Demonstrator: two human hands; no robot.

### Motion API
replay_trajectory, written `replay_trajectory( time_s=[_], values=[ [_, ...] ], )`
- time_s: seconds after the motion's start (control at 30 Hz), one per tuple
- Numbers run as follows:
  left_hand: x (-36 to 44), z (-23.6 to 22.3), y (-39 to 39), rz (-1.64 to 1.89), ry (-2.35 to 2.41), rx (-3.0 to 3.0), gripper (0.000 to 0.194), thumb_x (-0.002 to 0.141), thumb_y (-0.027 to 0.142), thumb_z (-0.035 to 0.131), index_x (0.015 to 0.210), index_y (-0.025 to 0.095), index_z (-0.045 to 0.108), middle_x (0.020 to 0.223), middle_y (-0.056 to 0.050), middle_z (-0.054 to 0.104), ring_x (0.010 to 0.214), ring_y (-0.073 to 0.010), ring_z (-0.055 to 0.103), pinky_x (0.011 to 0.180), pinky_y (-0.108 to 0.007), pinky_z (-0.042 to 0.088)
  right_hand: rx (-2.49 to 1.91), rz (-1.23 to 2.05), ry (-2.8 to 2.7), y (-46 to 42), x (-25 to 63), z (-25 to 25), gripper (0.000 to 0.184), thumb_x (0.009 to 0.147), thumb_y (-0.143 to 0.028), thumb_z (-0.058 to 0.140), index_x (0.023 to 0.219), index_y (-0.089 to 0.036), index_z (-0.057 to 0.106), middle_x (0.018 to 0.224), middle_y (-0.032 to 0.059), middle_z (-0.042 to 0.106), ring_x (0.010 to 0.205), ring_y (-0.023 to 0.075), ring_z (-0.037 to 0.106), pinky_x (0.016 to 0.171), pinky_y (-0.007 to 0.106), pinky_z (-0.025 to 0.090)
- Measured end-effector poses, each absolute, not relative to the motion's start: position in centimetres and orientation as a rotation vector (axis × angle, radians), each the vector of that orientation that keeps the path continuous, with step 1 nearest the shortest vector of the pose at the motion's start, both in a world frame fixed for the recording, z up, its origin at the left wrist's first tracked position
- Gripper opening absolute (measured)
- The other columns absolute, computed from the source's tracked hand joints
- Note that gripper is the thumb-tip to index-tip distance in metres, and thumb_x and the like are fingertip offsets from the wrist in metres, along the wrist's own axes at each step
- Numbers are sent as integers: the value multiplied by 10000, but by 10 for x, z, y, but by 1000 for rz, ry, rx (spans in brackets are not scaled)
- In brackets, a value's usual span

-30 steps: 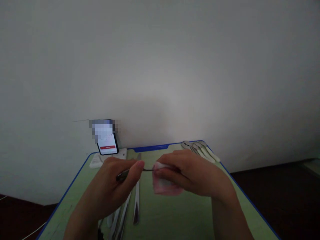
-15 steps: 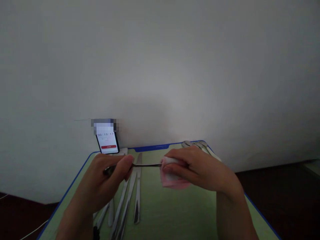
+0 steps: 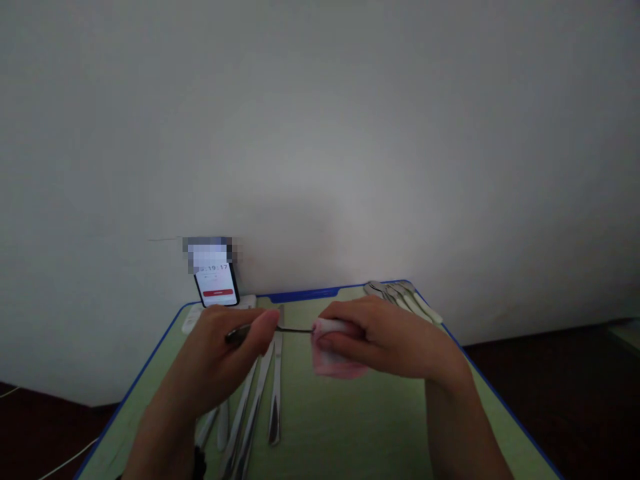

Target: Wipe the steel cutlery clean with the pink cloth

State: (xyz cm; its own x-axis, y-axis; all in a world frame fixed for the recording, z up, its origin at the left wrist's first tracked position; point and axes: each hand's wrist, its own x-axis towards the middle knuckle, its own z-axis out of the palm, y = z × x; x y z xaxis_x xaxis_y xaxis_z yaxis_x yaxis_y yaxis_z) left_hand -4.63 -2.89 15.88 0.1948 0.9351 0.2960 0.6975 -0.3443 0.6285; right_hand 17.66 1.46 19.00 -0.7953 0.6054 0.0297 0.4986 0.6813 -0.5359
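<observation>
A slim metal piece of cutlery (image 3: 296, 330) is held level above the table, its bare shaft showing between my hands. My left hand (image 3: 230, 353) is closed around one end, thumb on top; a dark shiny tip sticks out behind the thumb. My right hand (image 3: 380, 337) pinches a pink-and-white cloth (image 3: 340, 368) wrapped over the other end. Cloth and fingers hide that end, so I cannot tell whether it is a spoon, fork or knife. Under my left hand, several metal table knives (image 3: 275, 407) lie lengthwise on the table.
The green table (image 3: 370, 427) has a blue edge and stands against a pale wall (image 3: 320, 133). A phone (image 3: 216, 283) showing a timer leans at the back left, by a white object (image 3: 249, 301). Spoons and forks with pale handles (image 3: 410, 303) lie at the back right.
My right hand and the cloth have shifted slightly left, and my left hand slightly right. Less of the shaft shows between them. More of the cutlery at the back right is visible.
</observation>
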Motion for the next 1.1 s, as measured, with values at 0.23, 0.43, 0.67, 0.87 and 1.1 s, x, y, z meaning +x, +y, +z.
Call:
replay_trajectory(
  time_s=[0.23,0.43,0.67,0.87,1.1],
  values=[
    [-41,152,-23,1009,1505,1980,490,918,425,323,498,178,372,442,60,333,415,-70,317,434,-220,232,-861,698,-2705,15,174,189,157,864,-210,452,881,-155,597,768,20,613,655,117,506,596,222,318],
    [-21,157,-20,890,1463,2148,456,916,391,335,515,173,360,469,60,340,452,-70,330,469,-231,227,-852,641,-2715,14,163,183,132,855,-216,456,815,-157,568,751,27,607,645,121,496,593,230,314],
    [-47,151,-22,1055,1547,1929,489,916,443,332,538,168,475,450,48,403,431,-80,383,431,-208,281,-919,699,-2661,20,181,188,202,880,-283,439,772,-152,549,615,-25,508,542,87,416,533,222,267],
    [-42,152,-28,1276,1449,1854,322,823,389,554,1079,197,516,729,8,611,553,-95,529,475,-169,418,-886,704,-2586,25,194,188,252,881,-318,418,707,-156,502,539,-53,421,492,73,347,495,217,239],
    [-44,154,-29,1170,1419,2034,465,723,366,697,1121,228,500,709,29,609,564,-111,585,508,-175,482,-838,862,-2604,26,195,186,275,876,-341,397,680,-162,470,523,-57,394,479,71,335,478,216,243]
  ],
)
